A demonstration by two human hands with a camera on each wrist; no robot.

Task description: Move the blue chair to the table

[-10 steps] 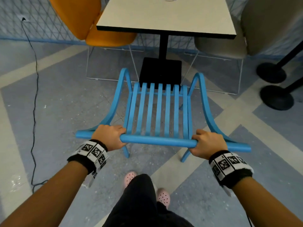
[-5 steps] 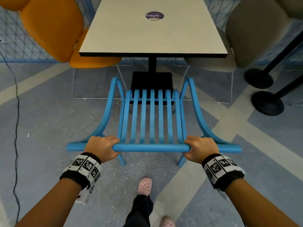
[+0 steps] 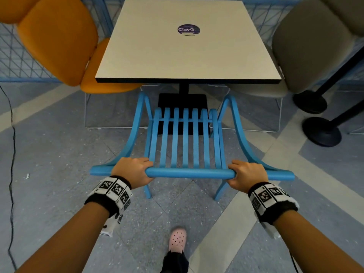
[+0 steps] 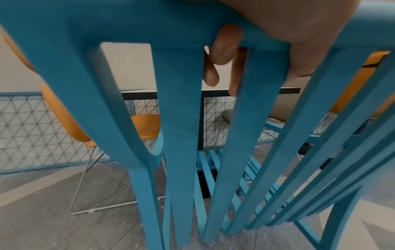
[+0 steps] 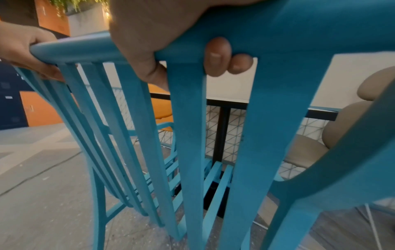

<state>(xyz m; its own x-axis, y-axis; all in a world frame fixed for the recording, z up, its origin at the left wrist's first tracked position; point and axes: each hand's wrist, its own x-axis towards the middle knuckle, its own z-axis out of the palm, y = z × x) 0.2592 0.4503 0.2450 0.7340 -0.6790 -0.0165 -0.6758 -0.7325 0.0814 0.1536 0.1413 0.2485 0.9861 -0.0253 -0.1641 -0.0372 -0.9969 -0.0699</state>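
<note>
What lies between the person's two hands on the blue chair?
In the head view, only the blue chair's bare top rail spans between left hand and right hand, slats beneath it.

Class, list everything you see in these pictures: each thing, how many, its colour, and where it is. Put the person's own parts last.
Slatted blue chair: one, blue, facing the table's near edge.
Square cream-topped table: one, cream with black edge, centre back.
Round purple sticker: one, on tabletop.
Padded orange chair: one, left of table.
Padded grey-beige chair: one, right of table.
Black round stand bases: two, far right floor.
Black cable: one, left floor.
Pink clog: one, bottom centre.
Left hand: grips chair's top rail.
Right hand: grips same rail.
</note>
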